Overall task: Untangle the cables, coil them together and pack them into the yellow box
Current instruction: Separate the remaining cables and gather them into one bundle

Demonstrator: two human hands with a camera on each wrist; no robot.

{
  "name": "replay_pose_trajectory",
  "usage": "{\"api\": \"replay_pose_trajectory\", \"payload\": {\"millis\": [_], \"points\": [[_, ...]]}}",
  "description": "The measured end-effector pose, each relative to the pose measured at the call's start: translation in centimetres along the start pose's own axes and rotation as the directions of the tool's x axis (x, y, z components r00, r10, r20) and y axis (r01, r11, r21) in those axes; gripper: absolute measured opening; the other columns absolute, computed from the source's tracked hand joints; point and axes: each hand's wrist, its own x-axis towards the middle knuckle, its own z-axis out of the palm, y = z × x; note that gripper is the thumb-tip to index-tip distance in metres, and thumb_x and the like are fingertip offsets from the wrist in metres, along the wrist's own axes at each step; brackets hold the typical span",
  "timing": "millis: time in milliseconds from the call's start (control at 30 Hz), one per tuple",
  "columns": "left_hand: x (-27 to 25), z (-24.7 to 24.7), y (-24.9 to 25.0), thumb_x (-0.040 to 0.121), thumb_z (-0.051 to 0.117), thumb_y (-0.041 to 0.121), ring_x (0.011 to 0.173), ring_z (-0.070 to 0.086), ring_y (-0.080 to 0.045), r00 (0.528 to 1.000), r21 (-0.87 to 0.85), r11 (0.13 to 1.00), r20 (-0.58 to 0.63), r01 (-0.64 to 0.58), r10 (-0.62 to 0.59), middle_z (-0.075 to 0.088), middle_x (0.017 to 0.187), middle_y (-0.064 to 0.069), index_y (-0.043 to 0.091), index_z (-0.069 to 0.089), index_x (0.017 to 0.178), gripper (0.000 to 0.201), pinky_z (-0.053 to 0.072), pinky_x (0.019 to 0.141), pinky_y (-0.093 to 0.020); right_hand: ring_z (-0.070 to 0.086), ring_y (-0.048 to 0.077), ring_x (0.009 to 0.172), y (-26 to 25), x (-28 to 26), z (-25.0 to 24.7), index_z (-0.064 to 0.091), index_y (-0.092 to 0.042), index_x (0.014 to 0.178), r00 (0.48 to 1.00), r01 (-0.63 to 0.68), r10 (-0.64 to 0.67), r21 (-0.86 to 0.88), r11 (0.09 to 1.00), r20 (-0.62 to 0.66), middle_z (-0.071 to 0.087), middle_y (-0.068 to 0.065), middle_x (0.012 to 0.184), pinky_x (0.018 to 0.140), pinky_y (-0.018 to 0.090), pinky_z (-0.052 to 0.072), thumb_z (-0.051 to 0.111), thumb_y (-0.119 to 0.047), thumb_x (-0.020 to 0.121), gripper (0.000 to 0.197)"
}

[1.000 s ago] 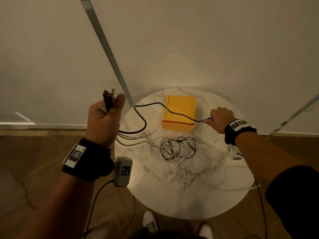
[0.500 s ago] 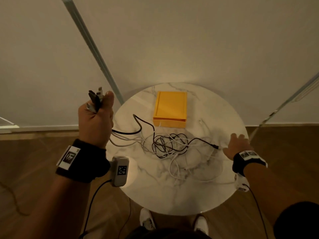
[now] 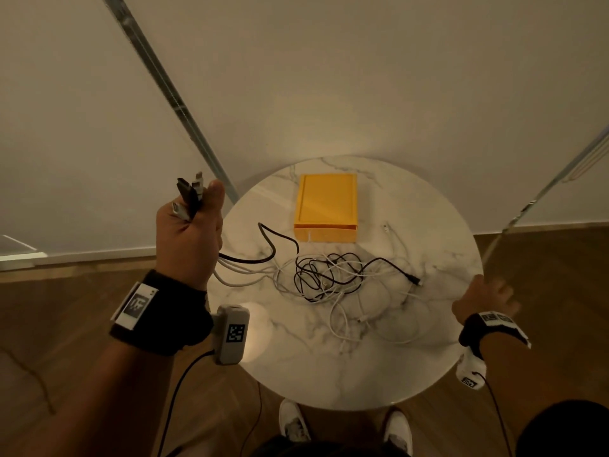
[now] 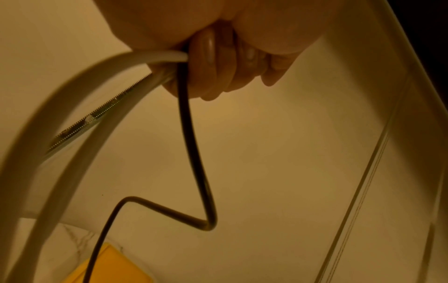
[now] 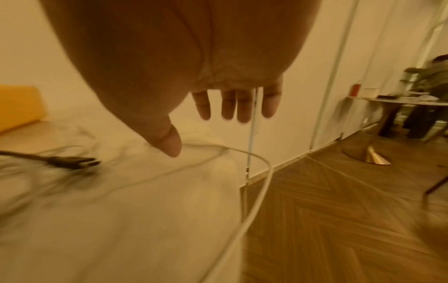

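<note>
Right hand (image 3: 481,300) no longer grips the thin black cable (image 3: 333,272); it now sits at the right rim of the round white marble table (image 3: 329,367), fingers (image 5: 243,104) straight and holding nothing. The black cable's free plug (image 3: 413,279), earlier lifted across the yellow rectangular box (image 3: 326,206), lies on the tabletop. Cable slack is back in the tangle.
</note>
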Motion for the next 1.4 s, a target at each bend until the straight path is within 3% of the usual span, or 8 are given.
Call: {"api": "replay_pose_trajectory", "payload": {"millis": [233, 567, 667, 767, 933, 1133, 1267, 1400], "points": [[-0.8, -0.4, 0.2, 0.104, 0.056, 0.031, 0.043, 0.024, -0.01, 1.0, 0.037, 0.999, -0.024, 0.001, 0.0, 0.03, 0.05, 0.009, 0.027, 0.041, 0.058, 0.048, 0.02, 0.044, -0.023, 0.029, 0.041, 0.145, 2.6, 1.6, 1.4, 0.021, -0.017, 0.153, 0.994, -0.053, 0.047, 0.057, 0.997, 0.099, 0.029, 0.017, 0.158, 0.118, 0.064, 0.017, 0.056, -0.029, 0.093, 0.07], [-1.5, -0.1, 0.3, 0.106, 0.054, 0.03, 0.043, 0.024, -0.01, 1.0, 0.079, 0.997, -0.001, 0.006, -0.006, 0.03, 0.049, 0.01, 0.018, 0.04, 0.065, 0.044, 0.019, 0.044, -0.025, 0.043, 0.048, 0.125, 3.2, 0.3, 1.8, 0.037, -0.005, 0.145, 0.986, -0.169, 0.161, 0.289, 0.942, 0.05, 0.036, 0.031, 0.143, 0.102, 0.058, 0.041, 0.069, -0.033, 0.091, 0.069], [-1.8, 0.1, 0.3, 0.106, 0.054, 0.029, 0.043, 0.024, -0.009, 1.0, 0.065, 0.998, 0.009, 0.004, -0.005, 0.03, 0.049, 0.01, 0.017, 0.039, 0.065, 0.045, 0.02, 0.043, -0.023, 0.06, 0.042, 0.088, 3.9, 1.4, 3.0, 0.035, 0.0, 0.149, 0.925, -0.351, 0.181, 0.566, 0.745, 0.336, 0.056, 0.03, 0.117, 0.085, 0.058, 0.055, 0.06, -0.011, 0.095, 0.06], [-1.9, 0.2, 0.2, 0.1, 0.057, 0.036, 0.044, 0.022, -0.012, 1.0, 0.054, 0.998, 0.011, 0.01, -0.011, 0.029, 0.051, 0.006, 0.002, 0.035, 0.065, 0.053, 0.016, 0.044, -0.026, 0.058, 0.038, 0.075, 3.7, 1.5, 2.8, 0.055, 0.015, 0.119, 0.927, -0.374, 0.24, 0.771, 0.516, 0.289, 0.056, 0.022, 0.082, 0.073, 0.052, 0.054, 0.058, -0.004, 0.094, 0.031], [-1.8, 1.6, 0.6, 0.106, 0.053, 0.037, 0.044, 0.02, -0.01, 0.996, -0.024, 0.997, 0.055, 0.073, -0.072, 0.029, 0.051, 0.008, 0.026, 0.037, 0.057, 0.052, 0.014, 0.044, -0.028, 0.046, 0.02, 0.054, -0.3, -1.6, -3.9, 0.059, -0.012, 0.107, 0.921, -0.38, 0.056, 0.921, -0.088, 0.386, 0.055, 0.007, 0.078, 0.052, 0.031, 0.038, 0.046, -0.027, 0.101, 0.021], [-1.9, 4.1, 0.5, 0.1, 0.052, 0.051, 0.042, 0.024, -0.008, 0.976, -0.006, 0.987, 0.146, 0.162, -0.16, 0.031, 0.05, 0.006, 0.023, 0.058, 0.057, 0.052, 0.02, 0.044, -0.022, 0.037, 0.015, 0.044, -7.0, -8.0, -12.6, 0.059, -0.008, 0.11, 0.968, -0.027, -0.25, 0.987, -0.156, -0.013, 0.049, 0.003, 0.055, 0.046, 0.024, 0.028, 0.036, -0.03, 0.108, 0.032], [-2.6, 6.4, 0.7, 0.107, 0.045, 0.043, 0.04, 0.042, 0.0, 0.966, 0.065, 0.984, 0.19, 0.164, -0.173, 0.059, 0.063, -0.005, 0.005, 0.07, 0.076, 0.056, 0.029, 0.052, -0.026, 0.039, 0.017, 0.044, -8.8, -14.3, -16.7, 0.053, -0.008, 0.095, 0.848, 0.255, -0.425, 0.947, -0.195, -0.316, 0.048, 0.007, 0.055, 0.042, 0.026, 0.032, 0.035, -0.034, 0.11, 0.035], [-4.1, 9.0, 1.1, 0.107, 0.042, 0.048, 0.036, 0.041, 0.0, 0.924, 0.058, 0.967, 0.286, 0.247, -0.253, 0.076, 0.082, -0.013, 0.005, 0.079, 0.093, 0.058, 0.026, 0.051, -0.029, 0.044, 0.021, 0.042, -8.9, -19.8, -18.0, 0.05, -0.007, 0.086, 0.548, 0.614, -0.662, 0.784, -0.097, -0.512, 0.053, 0.013, 0.057, 0.042, 0.028, 0.036, 0.034, -0.032, 0.111, 0.039]]}}
